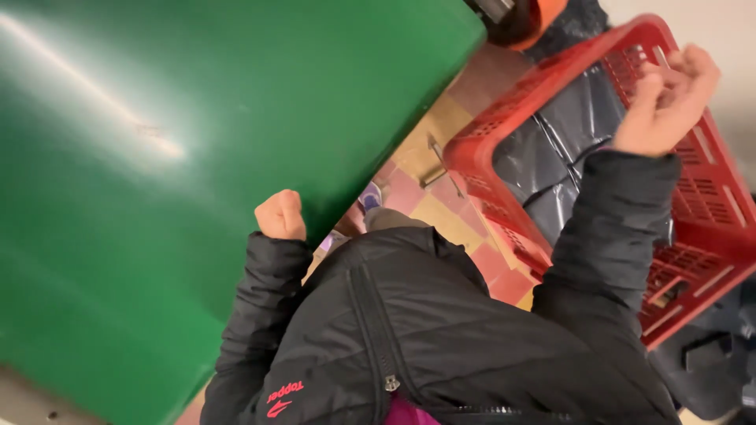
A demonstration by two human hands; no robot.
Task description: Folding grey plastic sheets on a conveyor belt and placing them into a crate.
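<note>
My left hand (279, 214) is curled into a fist at the edge of a green tabletop (157, 157), with nothing visible in it. My right hand (669, 98) is raised over a red plastic crate (709, 205). Its fingers are curled shut and I see nothing held in them. The crate has slotted walls and holds a dark shiny plastic bag (551, 149). Both arms are in the sleeves of a black puffer jacket (425, 330), which fills the lower middle of the view.
A floor of red and yellow tiles (441, 126) shows between the table and the crate. An orange and black object (528, 16) stands beyond the crate. A dark object (709, 362) lies at the lower right.
</note>
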